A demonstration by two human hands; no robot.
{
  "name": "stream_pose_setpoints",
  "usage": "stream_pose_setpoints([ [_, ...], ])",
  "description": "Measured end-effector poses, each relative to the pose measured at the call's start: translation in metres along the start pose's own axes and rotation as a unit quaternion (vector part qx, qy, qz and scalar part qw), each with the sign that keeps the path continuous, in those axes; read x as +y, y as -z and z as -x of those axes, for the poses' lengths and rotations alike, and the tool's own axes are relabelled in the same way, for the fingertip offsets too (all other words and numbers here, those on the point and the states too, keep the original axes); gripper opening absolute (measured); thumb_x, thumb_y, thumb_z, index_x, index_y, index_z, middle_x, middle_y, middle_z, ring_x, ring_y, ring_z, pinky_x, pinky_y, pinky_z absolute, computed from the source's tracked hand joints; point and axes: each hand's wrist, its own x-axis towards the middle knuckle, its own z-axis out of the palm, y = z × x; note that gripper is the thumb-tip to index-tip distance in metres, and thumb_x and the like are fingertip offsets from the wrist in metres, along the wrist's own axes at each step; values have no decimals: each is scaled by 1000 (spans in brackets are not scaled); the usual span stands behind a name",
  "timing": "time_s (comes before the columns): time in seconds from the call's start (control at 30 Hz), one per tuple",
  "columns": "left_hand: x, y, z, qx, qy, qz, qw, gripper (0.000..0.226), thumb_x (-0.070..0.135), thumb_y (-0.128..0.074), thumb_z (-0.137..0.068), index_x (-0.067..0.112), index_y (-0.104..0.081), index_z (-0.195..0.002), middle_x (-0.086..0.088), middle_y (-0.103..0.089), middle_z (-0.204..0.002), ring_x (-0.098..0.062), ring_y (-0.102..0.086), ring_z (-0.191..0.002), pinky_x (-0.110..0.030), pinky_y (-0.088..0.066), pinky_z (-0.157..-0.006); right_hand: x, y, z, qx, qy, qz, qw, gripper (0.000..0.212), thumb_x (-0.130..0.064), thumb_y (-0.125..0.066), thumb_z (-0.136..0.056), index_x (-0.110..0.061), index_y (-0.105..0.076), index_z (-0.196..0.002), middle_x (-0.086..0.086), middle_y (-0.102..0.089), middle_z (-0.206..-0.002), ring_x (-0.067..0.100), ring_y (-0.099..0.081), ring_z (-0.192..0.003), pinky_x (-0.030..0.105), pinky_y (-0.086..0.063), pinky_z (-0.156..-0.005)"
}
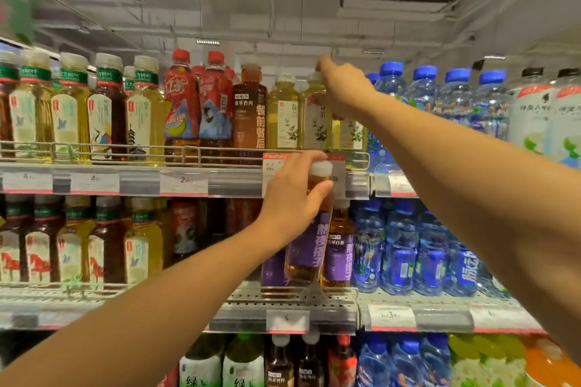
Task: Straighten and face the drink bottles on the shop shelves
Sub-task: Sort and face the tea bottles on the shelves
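Note:
My left hand (292, 198) grips the neck of an amber tea bottle with a purple label and white cap (309, 239), held tilted in front of the middle shelf (283, 301). A matching purple-label bottle (338, 248) stands upright just to its right. My right hand (341, 88) reaches up to the top shelf (188, 180) and holds the shoulder of a pale yellow tea bottle with a white label (317, 125). Similar yellow tea bottles (283, 113) stand beside it.
Brown and red tea bottles (217, 100) fill the top shelf left of my right hand. Blue-capped water bottles (424, 94) stand to the right on the top and middle shelves. A wire rail (125, 147) fronts the top shelf. More bottles (245, 361) fill the lowest shelf.

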Motion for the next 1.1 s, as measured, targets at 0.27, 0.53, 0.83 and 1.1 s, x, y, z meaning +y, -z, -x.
stream_pose_setpoints([
  [0.27,-8,-42,29,-12,-95,-61,994,47,20,-70,-92,17,-46,-132,-3,-53,-127,-25,-58,-107,-46,-55,-80,6,-9,-4,26,23,16,999,51,-34,-70,-95,-10,-49,-135,18,-66,-119,37,-64,-100,45,-54,-77],
  [0.53,-31,-58,52,1,-131,-99,986,50,17,-79,-83,16,-50,-123,-3,-56,-120,-24,-59,-102,-39,-56,-82,8,-12,-4,38,19,16,999,46,-27,-72,-93,-10,-53,-130,15,-66,-117,35,-63,-96,45,-54,-76],
  [0.83,-47,-67,61,-2,-74,-104,992,43,22,-73,-90,16,-54,-128,3,-57,-121,-15,-61,-103,-37,-59,-72,8,-6,0,31,7,-1,999,49,-23,-71,-90,-13,-54,-134,12,-65,-119,32,-66,-92,47,-58,-84],
  [1.1,-56,-74,58,5,-10,-140,990,42,30,-73,-91,18,-57,-128,1,-62,-116,-25,-62,-97,-40,-53,-79,29,-6,57,200,67,-130,969,36,-30,-60,-92,-15,-61,-125,2,-69,-119,18,-64,-107,42,-55,-89],
])
